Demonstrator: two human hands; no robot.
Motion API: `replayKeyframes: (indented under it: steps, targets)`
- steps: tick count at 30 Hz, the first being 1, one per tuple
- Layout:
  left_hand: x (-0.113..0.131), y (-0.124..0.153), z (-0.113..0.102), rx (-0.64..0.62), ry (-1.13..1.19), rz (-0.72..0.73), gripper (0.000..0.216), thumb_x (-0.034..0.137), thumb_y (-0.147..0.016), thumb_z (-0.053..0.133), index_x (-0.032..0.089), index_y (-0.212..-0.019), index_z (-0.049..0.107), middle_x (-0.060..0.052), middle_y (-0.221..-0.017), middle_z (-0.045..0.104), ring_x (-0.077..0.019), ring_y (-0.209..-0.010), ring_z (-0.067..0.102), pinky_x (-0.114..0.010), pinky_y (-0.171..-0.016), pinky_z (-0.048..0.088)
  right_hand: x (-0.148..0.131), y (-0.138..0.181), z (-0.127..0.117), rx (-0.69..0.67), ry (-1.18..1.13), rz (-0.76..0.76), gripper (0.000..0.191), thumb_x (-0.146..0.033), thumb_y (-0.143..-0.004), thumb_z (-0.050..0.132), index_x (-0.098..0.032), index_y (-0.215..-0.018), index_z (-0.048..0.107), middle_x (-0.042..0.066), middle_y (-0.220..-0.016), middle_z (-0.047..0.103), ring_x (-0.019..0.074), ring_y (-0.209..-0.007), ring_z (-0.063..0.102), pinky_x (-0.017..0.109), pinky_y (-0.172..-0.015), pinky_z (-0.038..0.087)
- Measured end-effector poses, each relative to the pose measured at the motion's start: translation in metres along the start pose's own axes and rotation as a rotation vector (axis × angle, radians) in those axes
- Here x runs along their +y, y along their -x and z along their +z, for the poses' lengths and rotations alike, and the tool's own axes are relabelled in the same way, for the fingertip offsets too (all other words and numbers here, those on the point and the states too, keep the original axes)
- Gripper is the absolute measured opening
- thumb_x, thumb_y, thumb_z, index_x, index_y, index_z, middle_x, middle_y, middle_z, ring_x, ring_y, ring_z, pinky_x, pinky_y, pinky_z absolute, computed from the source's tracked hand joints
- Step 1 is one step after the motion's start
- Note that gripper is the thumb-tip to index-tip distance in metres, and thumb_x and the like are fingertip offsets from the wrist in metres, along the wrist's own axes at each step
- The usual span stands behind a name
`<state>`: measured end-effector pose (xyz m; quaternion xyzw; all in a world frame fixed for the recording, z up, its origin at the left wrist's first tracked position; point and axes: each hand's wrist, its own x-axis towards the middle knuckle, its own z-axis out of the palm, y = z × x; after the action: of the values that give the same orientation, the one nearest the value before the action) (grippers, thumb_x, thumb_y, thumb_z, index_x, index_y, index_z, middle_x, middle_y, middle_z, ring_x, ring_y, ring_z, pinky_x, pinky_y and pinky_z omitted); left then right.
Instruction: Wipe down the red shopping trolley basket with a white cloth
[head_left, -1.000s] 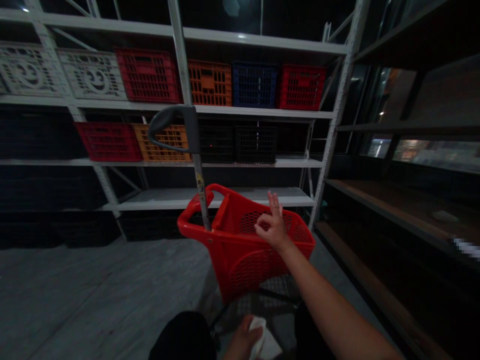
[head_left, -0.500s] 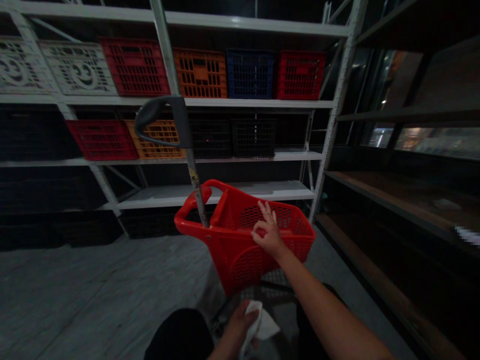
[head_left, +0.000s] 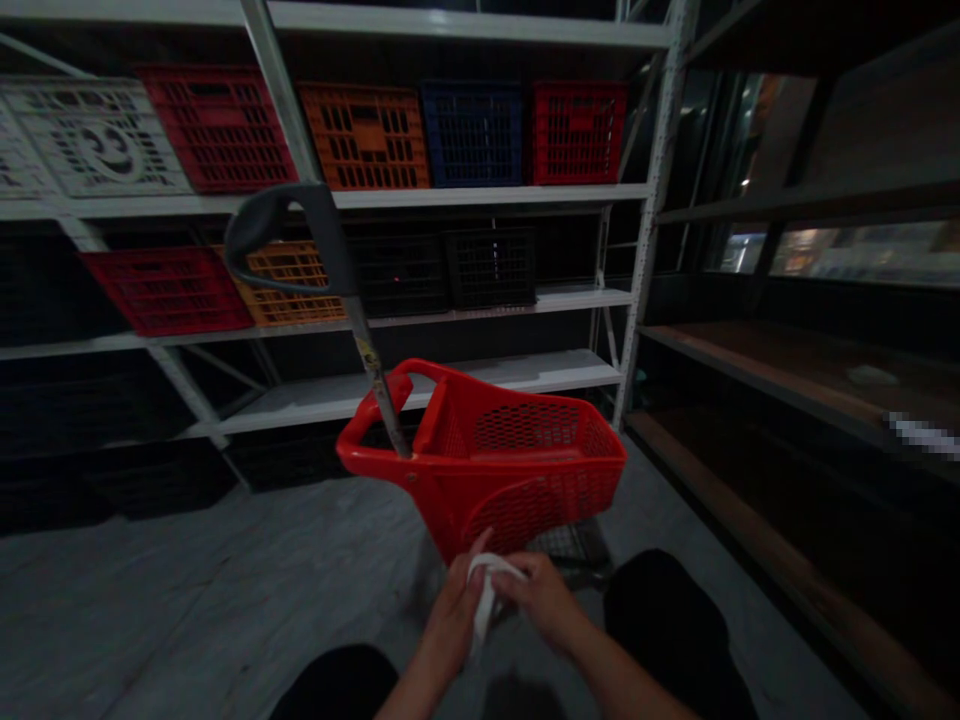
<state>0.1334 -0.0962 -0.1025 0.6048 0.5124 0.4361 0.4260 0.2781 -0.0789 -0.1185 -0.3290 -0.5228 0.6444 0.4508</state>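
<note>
A crumpled white cloth or tissue [head_left: 486,590] is between my two hands, low in front of a red shopping cart [head_left: 450,500]. My left hand [head_left: 454,600] grips it from the left, with one finger pointing up. From the right, my right hand [head_left: 541,596] pinches its upper edge. The cart's red plastic basket has a honeycomb mesh side, and a grey pole with a dark loop handle [head_left: 330,240] rises in front of its push bar. Whether the white piece is cloth or paper I cannot tell.
White metal shelving [head_left: 450,195] stands behind the cart, with an orange crate [head_left: 367,150], a blue crate [head_left: 472,150], a white crate [head_left: 105,150] and others on it. Dark brown shelves [head_left: 750,375] run along the right. My knees show at both sides above the grey floor [head_left: 225,590].
My right hand has come down from over the basket, where its thumb and index finger formed a ring, to the white cloth. My left hand has risen slightly. The view has shifted right.
</note>
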Motion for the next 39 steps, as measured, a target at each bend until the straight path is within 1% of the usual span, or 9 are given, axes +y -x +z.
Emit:
replayKeyframes:
  steps: [3, 7, 13, 17, 21, 24, 29, 32, 39]
  targets:
    - [-0.005, -0.005, -0.013, 0.091, -0.168, 0.102, 0.05, 0.044, -0.08, 0.044, 0.024, -0.125, 0.045, -0.007, -0.126, 0.049, -0.0208, -0.119, 0.043, -0.04, -0.105, 0.029, 0.0, -0.006, -0.003, 0.119, 0.077, -0.055, 0.028, -0.043, -0.068, 0.063, -0.015, -0.072, 0.06, -0.003, -0.061, 0.053, 0.0093, -0.055, 0.047, 0.02, -0.051, 0.037]
    - [0.009, -0.017, -0.057, 0.398, -0.384, 0.213, 0.045, 0.042, -0.078, 0.048, 0.022, -0.118, 0.048, -0.01, -0.12, 0.047, -0.0235, -0.109, 0.049, -0.042, -0.087, 0.046, -0.008, -0.024, -0.018, 0.206, 0.13, -0.076, 0.015, -0.03, -0.068, 0.057, -0.02, -0.078, 0.055, -0.004, -0.067, 0.057, 0.0116, -0.057, 0.051, 0.021, -0.051, 0.041]
    - [0.065, -0.062, -0.119, 0.766, -0.845, 0.537, 0.05, 0.043, -0.077, 0.05, 0.016, -0.119, 0.045, -0.014, -0.126, 0.042, -0.0252, -0.119, 0.039, -0.042, -0.098, 0.035, -0.067, -0.075, -0.004, 0.321, 0.493, -0.542, 0.036, -0.012, -0.064, 0.042, -0.019, -0.09, 0.066, 0.005, -0.094, 0.066, 0.0189, -0.09, 0.059, 0.031, -0.083, 0.046]
    - [0.078, -0.092, -0.124, 0.714, -1.158, 0.421, 0.044, 0.045, -0.081, 0.042, 0.014, -0.11, 0.054, -0.014, -0.113, 0.055, -0.0293, -0.115, 0.041, -0.051, -0.099, 0.025, -0.082, -0.111, 0.048, 0.272, 0.901, -0.772, 0.042, -0.02, -0.075, 0.047, -0.015, -0.116, 0.057, 0.011, -0.128, 0.049, 0.0214, -0.114, 0.047, 0.033, -0.097, 0.037]
    - [0.071, -0.102, -0.119, 0.65, -1.343, 0.349, 0.043, 0.044, -0.085, 0.032, 0.017, -0.081, 0.065, -0.009, -0.086, 0.063, -0.0284, -0.101, 0.047, -0.056, -0.099, 0.017, -0.055, -0.135, 0.081, 0.246, 1.185, -0.777, 0.042, -0.033, -0.085, 0.046, -0.019, -0.124, 0.049, 0.008, -0.13, 0.048, 0.0231, -0.115, 0.045, 0.039, -0.098, 0.034]
    - [0.068, -0.102, -0.122, 0.684, -1.38, 0.348, 0.045, 0.043, -0.086, 0.03, 0.017, -0.08, 0.066, -0.009, -0.084, 0.062, -0.0269, -0.096, 0.047, -0.055, -0.098, 0.019, -0.034, -0.14, 0.061, 0.272, 1.229, -0.79, 0.037, -0.019, -0.09, 0.037, -0.019, -0.124, 0.049, 0.006, -0.129, 0.05, 0.0167, -0.116, 0.045, 0.034, -0.1, 0.031]
    - [0.065, -0.104, -0.125, 0.689, -1.398, 0.343, 0.046, 0.044, -0.085, 0.03, 0.017, -0.081, 0.067, -0.009, -0.082, 0.062, -0.0265, -0.092, 0.047, -0.054, -0.098, 0.019, -0.017, -0.123, -0.018, 0.365, 1.317, -0.658, 0.037, -0.013, -0.087, 0.04, -0.022, -0.121, 0.051, 0.006, -0.124, 0.055, 0.0161, -0.115, 0.048, 0.042, -0.104, 0.023]
    - [0.064, -0.106, -0.12, 0.702, -1.391, 0.343, 0.046, 0.043, -0.086, 0.029, 0.017, -0.082, 0.067, -0.009, -0.084, 0.062, -0.0267, -0.093, 0.046, -0.055, -0.099, 0.017, -0.015, -0.12, -0.031, 0.43, 1.324, -0.576, 0.036, -0.013, -0.087, 0.039, -0.021, -0.119, 0.053, 0.008, -0.123, 0.055, 0.0177, -0.115, 0.048, 0.043, -0.102, 0.026]
    - [0.066, -0.105, -0.113, 0.72, -1.42, 0.318, 0.046, 0.043, -0.086, 0.029, 0.017, -0.082, 0.067, -0.008, -0.084, 0.062, -0.0261, -0.093, 0.046, -0.054, -0.098, 0.018, -0.03, -0.149, 0.07, 0.326, 1.251, -0.723, 0.044, -0.013, -0.087, 0.034, -0.017, -0.13, 0.041, 0.008, -0.134, 0.044, 0.0178, -0.124, 0.037, 0.039, -0.106, 0.021]
